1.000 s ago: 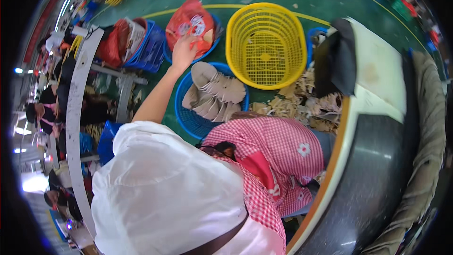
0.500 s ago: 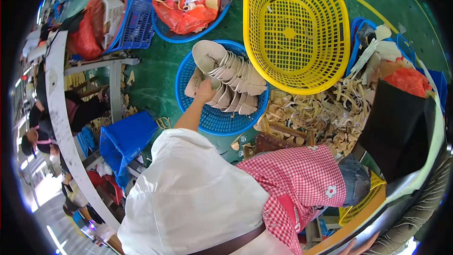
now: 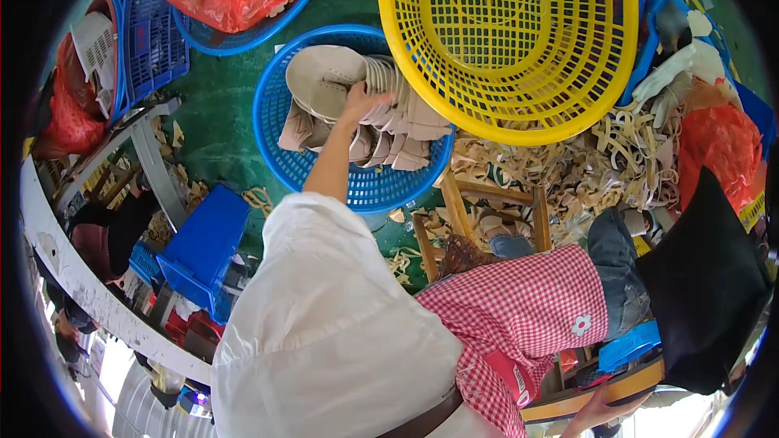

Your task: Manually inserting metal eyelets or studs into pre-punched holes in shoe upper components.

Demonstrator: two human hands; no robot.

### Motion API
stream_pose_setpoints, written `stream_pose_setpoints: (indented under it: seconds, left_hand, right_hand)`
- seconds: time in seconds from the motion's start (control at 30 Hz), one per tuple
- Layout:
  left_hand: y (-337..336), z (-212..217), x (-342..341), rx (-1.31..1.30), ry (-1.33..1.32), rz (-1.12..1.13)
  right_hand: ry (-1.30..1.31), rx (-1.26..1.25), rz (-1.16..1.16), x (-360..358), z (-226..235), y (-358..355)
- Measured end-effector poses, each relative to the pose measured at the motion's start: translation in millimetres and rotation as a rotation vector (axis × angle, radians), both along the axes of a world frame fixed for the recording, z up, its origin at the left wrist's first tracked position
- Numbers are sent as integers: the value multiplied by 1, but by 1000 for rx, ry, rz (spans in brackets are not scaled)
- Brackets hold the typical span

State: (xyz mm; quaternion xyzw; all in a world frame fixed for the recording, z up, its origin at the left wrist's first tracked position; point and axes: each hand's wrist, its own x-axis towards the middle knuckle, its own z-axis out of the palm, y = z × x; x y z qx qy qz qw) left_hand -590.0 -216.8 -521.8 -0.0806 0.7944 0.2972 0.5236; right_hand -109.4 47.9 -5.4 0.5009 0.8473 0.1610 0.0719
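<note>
My left hand (image 3: 363, 107) reaches into a round blue basket (image 3: 272, 150) on the floor. It rests on nested beige shoe uppers (image 3: 410, 118), fingers stretched to the right and thumb apart; the fingertips are partly lost against the stack. The front upper (image 3: 320, 85) shows its rounded inner side, just left of the hand. A second row of uppers (image 3: 398, 152) lies below. At the lower right my right hand (image 3: 599, 412) is open beside the bench edge (image 3: 560, 410), its fingers spread, with nothing seen in it.
A large yellow basket (image 3: 621, 49) overlaps the blue basket's right side. Scrap strips (image 3: 560, 162) cover the floor near a wooden stool frame (image 3: 495, 191). Left are a blue bin (image 3: 207, 239) and a blue crate (image 3: 154, 40). A black sheet (image 3: 706, 292) hangs at right.
My left hand has moved from the lower row of uppers up to the upper row, and its fingers have straightened. The view has shifted, bringing the baskets left and upward in the picture.
</note>
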Motion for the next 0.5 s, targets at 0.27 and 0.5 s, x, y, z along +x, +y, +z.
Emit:
stream_pose_setpoints:
  seconds: [0.27, 0.5]
  left_hand:
    - [9, 1, 75, -142, 375, -782]
    - [5, 3, 62, -50, 192, -913]
  right_hand:
    - [-197, 58, 157, -14, 5, -5]
    - [-309, 164, 271, -18, 6, 0]
